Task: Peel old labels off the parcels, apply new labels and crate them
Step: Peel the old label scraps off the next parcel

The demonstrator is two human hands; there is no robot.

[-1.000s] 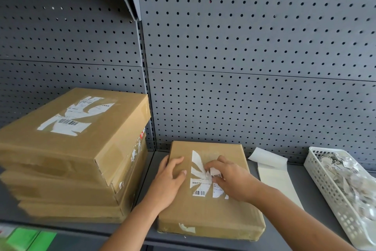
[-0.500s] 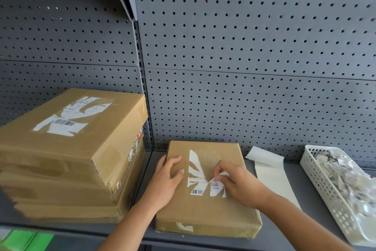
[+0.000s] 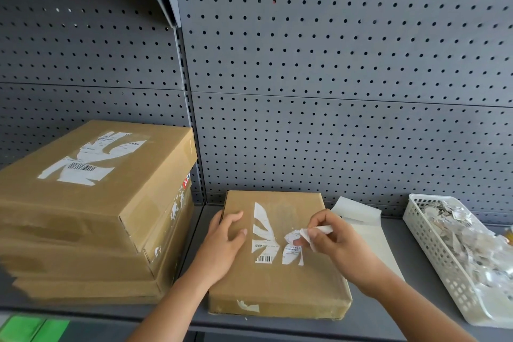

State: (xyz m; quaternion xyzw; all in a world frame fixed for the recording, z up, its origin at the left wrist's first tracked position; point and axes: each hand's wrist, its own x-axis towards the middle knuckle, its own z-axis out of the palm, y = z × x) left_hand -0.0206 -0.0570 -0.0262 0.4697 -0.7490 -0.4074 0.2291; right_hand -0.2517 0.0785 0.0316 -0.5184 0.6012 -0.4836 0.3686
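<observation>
Head: right hand [image 3: 337, 244] fingers [image 3: 319, 217] pinch label strip [image 3: 323, 229]; left hand [image 3: 222, 243] fingers flat on parcel [image 3: 277, 286]; barcode [image 3: 263, 259] showing.

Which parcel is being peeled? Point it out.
The lone parcel at centre: left hand rests on it, right hand pinches a label strip. The stacked parcels sit untouched.

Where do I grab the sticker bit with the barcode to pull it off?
Pinch the thin torn point at the top of that label, coming from the far side and pulling toward yourself. It's narrow, so it probably lifts easiest; the barcode end lies wide and flat. The left hand presses the parcel steady.
</observation>
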